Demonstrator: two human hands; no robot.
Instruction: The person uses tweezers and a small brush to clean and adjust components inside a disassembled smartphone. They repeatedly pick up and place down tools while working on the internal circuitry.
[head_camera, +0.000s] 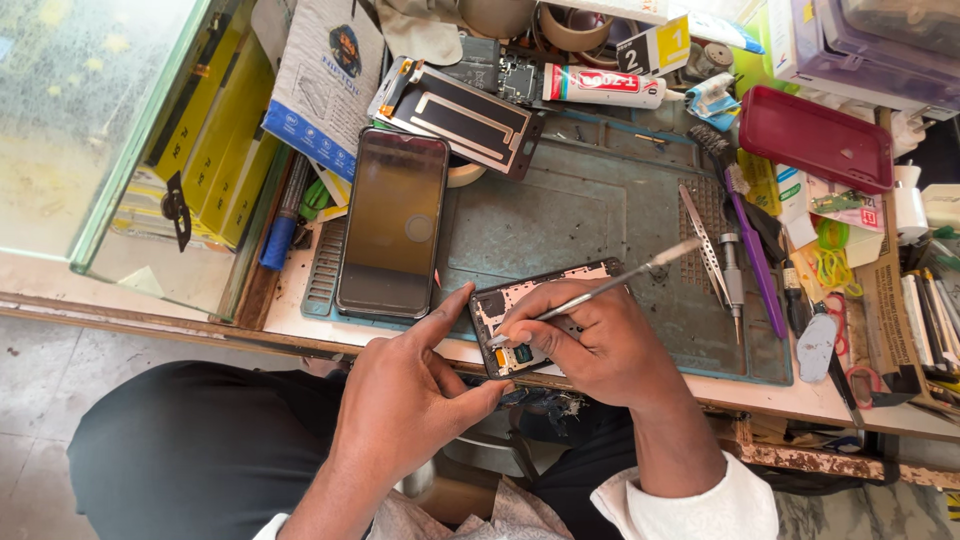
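the left hand (400, 400) braced the opened phone (545, 315) by its near corner, forefinger and thumb spread along two edges, on the green mat (600, 210) at the tabletop's front edge. the right hand (590, 345) lay curled over that phone, pinching a thin metal pry tool (600, 290) whose tip touched the exposed insides. beyond the left hand lay a dark-screened phone (392, 222); tweezers (705, 245) lay beyond the right.

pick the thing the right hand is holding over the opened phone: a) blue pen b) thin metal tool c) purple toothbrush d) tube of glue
b: the right hand grips a thin metal tool with its tip down in the opened phone, which the left hand steadies at its edge; the purple toothbrush and the tube of glue lie untouched on the bench.
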